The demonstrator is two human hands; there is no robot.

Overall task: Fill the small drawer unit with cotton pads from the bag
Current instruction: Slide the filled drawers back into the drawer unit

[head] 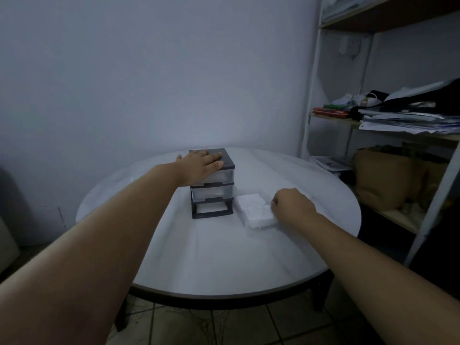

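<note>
As left hand [201,165] lies flat atop boxy drawer unit [212,192], right hand [291,205] grips bag [254,207].

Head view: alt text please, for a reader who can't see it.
The left hand lies flat on top of the small drawer unit on a round white table. The right hand curls against the bag of cotton pads just right of the unit.

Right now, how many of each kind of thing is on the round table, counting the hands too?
Dark grey plastic drawer unit with see-through drawers: 1
White square stacks of cotton pads: 2
Hands: 2. The left hand lies flat on the unit's top and the right hand is curled at the pads.
Total: 5
</note>
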